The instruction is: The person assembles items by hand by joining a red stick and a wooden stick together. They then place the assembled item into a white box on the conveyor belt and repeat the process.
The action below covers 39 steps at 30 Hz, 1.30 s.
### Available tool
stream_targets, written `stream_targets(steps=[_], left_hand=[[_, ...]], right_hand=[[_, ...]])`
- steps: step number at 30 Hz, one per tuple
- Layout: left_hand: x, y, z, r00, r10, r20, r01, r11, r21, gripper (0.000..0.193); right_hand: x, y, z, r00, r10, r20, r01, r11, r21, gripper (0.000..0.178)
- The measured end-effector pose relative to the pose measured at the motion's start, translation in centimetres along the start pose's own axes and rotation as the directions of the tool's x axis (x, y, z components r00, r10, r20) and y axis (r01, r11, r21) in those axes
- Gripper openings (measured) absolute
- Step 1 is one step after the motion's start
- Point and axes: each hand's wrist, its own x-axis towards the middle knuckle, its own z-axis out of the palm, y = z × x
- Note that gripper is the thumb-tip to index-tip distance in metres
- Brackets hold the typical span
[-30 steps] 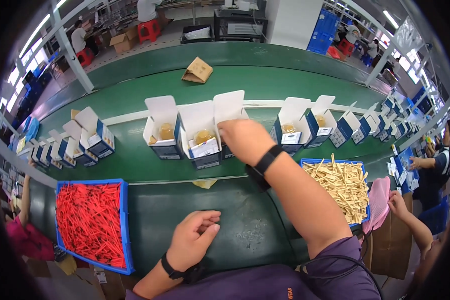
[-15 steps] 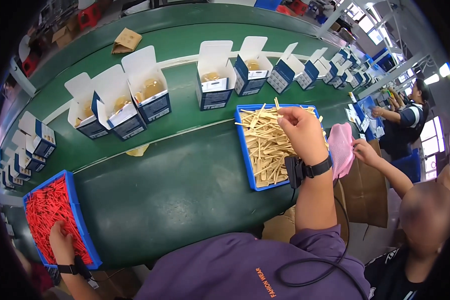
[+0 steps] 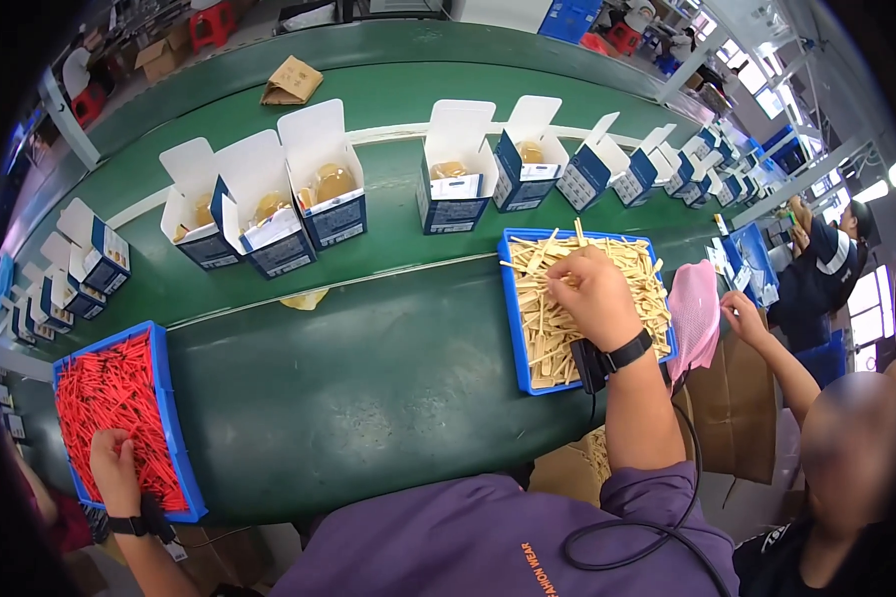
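My right hand (image 3: 601, 300) is over the pale wooden sticks (image 3: 540, 343), some with flat, wider ends, heaped in a blue tray (image 3: 516, 328). Its fingertips are curled together among the sticks; what is between them cannot be made out. At the lower left, my left hand (image 3: 115, 470) rests on a pile of thin red sticks (image 3: 110, 388) in another blue tray (image 3: 172, 423). Thumb and fingers there are bent together, and their tips are too small to show a held piece. Both wrists wear black straps with a small dark device.
Open white-and-blue boxes (image 3: 334, 224) with amber-coloured contents stand in a row along the green conveyor (image 3: 383, 179). Right of the wooden sticks, a person's hand (image 3: 742, 313) is beside a pink mesh bag (image 3: 695, 313). A folded brown carton (image 3: 292, 82) lies at the back. A black cable (image 3: 607, 524) crosses my shirt.
The whole view has shifted, so the trays and boxes appear farther right. My right hand has come down from the tray's far side into the wooden sticks. My left hand has moved slightly leftward over the red ones.
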Motion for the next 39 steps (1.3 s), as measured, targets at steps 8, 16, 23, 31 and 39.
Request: stream_targets(steps=[8, 16, 23, 31, 39], left_hand=[[-5.3, 15.5, -4.4, 0.916, -0.401, -0.034, 0.310, 0.757, -0.575, 0.018], [-0.7, 30.2, 9.7, 0.831, 0.280, 0.482, 0.511, -0.038, -0.859, 0.010], [-1.6, 30.5, 14.6, 0.814, 0.338, 0.472, 0.517, -0.051, -0.855, 0.009], [-0.5, 30.0, 12.8, 0.795, 0.404, 0.452, 0.183, 0.550, -0.815, 0.013], [-0.9, 30.2, 14.2, 0.766, 0.317, 0.560, 0.405, 0.438, -0.803, 0.016]], right_hand=[[-0.2, -6.3, 2.5, 0.991, 0.090, -0.099, -0.034, 0.886, 0.462, 0.009], [-5.6, -14.1, 7.7, 0.903, -0.314, 0.293, 0.097, 0.813, 0.574, 0.012], [-6.3, -14.9, 12.2, 0.919, -0.074, 0.388, -0.270, 0.600, 0.753, 0.013], [-5.0, -13.5, 11.2, 0.919, -0.243, 0.312, 0.004, 0.795, 0.607, 0.012], [-5.4, -13.0, 11.8, 0.911, -0.030, 0.411, -0.338, 0.515, 0.788, 0.015]])
